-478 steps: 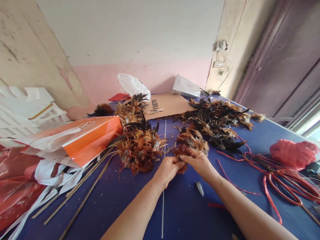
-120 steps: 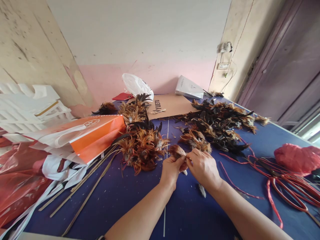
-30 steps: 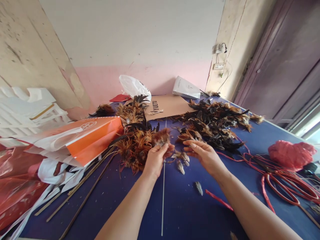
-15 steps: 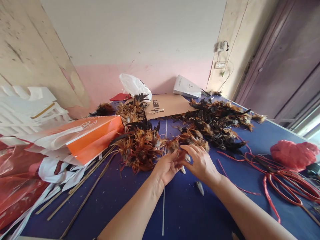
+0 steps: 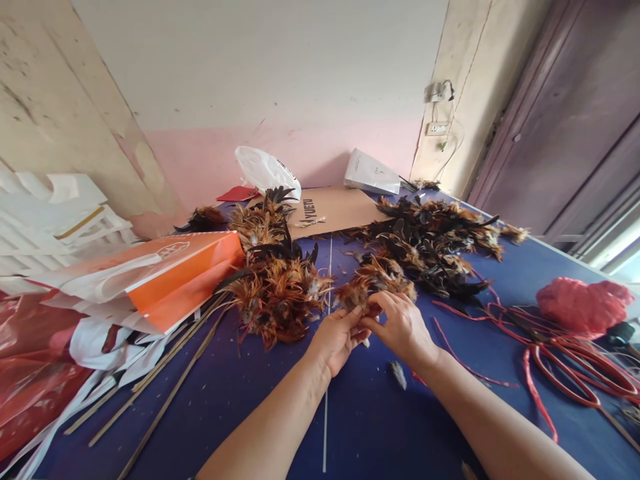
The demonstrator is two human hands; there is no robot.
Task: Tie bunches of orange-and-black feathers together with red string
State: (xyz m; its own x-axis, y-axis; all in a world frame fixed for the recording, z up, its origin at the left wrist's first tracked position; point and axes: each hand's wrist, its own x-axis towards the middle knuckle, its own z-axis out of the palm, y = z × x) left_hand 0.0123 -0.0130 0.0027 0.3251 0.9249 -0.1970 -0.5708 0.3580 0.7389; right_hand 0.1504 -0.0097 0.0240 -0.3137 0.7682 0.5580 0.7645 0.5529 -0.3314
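Close together over the middle of the blue table (image 5: 280,413), my left hand (image 5: 336,341) and my right hand (image 5: 403,328) meet at the base of a bunch of brown feathers (image 5: 383,275). Both hands are closed, thumbs and fingertips pinched at the near end of the bunch. The exact grip is partly hidden by my fingers. Just below my right wrist a short bit of red string (image 5: 419,379) shows. A small grey feather (image 5: 399,375) lies loose on the table nearby.
Left of my hands lies a heap of reddish-brown feathers (image 5: 280,300), beside an orange paper bag (image 5: 185,280) and thin sticks (image 5: 173,393). Dark feathers (image 5: 430,233) cover the back right. Red cord (image 5: 575,373) and a pink plastic bundle (image 5: 583,307) lie right; cardboard (image 5: 340,207) behind.
My right hand's fingers have closed in against my left fingertips at the feather bunch. Red string now shows below my right wrist. The view has shifted slightly.
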